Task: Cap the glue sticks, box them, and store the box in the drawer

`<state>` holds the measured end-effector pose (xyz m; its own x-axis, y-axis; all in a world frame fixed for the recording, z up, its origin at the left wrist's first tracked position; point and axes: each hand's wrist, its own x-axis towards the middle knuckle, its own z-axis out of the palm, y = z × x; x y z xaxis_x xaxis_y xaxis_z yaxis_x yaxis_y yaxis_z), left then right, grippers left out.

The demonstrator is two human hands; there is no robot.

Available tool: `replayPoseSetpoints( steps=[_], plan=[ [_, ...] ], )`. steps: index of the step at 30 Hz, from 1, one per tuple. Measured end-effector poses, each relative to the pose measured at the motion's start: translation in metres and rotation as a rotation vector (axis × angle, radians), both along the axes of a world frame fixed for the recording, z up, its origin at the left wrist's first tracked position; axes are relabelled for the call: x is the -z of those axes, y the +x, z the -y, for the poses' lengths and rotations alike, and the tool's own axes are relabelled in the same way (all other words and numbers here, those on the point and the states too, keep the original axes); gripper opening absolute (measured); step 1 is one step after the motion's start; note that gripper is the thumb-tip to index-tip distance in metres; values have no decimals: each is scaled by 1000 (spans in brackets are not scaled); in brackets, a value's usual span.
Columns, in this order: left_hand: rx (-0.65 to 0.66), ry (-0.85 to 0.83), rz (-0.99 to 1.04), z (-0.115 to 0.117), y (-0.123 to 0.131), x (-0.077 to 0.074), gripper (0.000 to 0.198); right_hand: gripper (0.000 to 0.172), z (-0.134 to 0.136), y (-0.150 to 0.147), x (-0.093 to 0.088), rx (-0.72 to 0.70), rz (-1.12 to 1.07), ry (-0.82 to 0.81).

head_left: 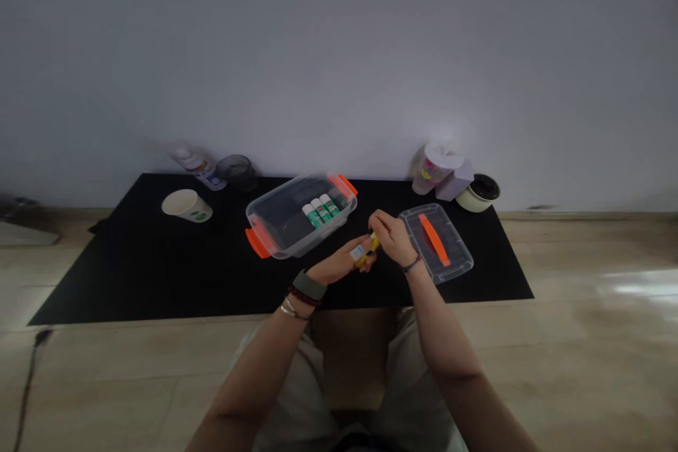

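Note:
My left hand [339, 265] and my right hand [390, 234] meet over the black mat [159, 261], both closed on one small yellow glue stick [366, 251]. The left holds its body, and the right pinches its upper end. Just behind my hands stands a clear plastic box [275, 222] with orange latches. Three green and white glue sticks [320, 210] lie side by side inside it. The box's clear lid [450, 254] with an orange handle lies flat to the right of my right hand.
A paper cup [186, 205] stands at the mat's back left, with a tipped white bottle [198, 164] and a dark cup [236, 169] behind it. At the back right are a lidded drink cup [437, 166] and a round black-topped container [479, 192]. Wooden floor surrounds the mat.

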<state>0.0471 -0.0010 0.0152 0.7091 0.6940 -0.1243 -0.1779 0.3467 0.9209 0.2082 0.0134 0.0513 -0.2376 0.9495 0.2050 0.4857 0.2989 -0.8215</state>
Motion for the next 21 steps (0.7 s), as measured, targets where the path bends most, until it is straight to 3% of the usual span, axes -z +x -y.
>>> replayPoseSetpoints(
  steps=[4, 7, 9, 12, 18, 21],
  plan=[
    [-153, 320, -266, 3, 3, 1, 43, 28, -1, -1, -1, 57, 218, 26],
    [-268, 578, -598, 1, 3, 2, 27, 30, -2, -10, 5, 253, 357, -55],
    [-322, 653, -753, -1, 3, 2, 20, 30, -2, -16, 9, 356, 395, -118],
    [-281, 564, -686, -2, 2, 4, 23, 29, -2, -17, 10, 359, 395, -162],
    [58, -19, -73, -3, -3, 5, 48, 32, 2, -5, -2, 133, 320, -23],
    [31, -9, -62, -2, -2, 7, 49, 36, 3, -3, -5, 104, 415, -19]
  ],
)
